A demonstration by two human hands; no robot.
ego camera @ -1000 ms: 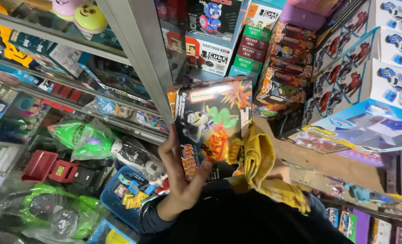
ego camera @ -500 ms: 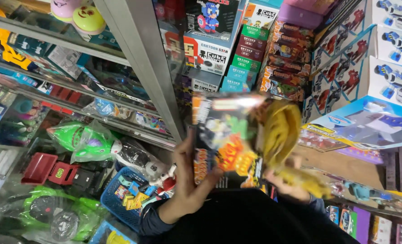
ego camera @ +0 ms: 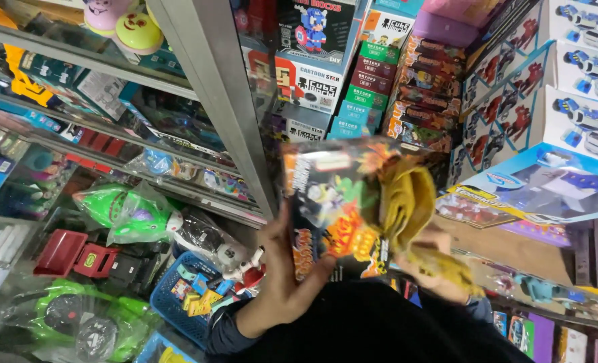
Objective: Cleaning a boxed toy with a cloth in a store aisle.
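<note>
Crowded glass shelves (ego camera: pixel 144 84), grey metal upright (ego camera: pixel 222 101), perhaps a shop.

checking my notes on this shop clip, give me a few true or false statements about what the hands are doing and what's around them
1. The left hand holds a dark toy box. True.
2. The right hand holds a yellow cloth against the box. True.
3. The cloth is blue. False: it is yellow.
4. A blue basket sits lower left of the hands. True.
5. The box lies flat on a shelf. False: it is held up in the air.
</note>
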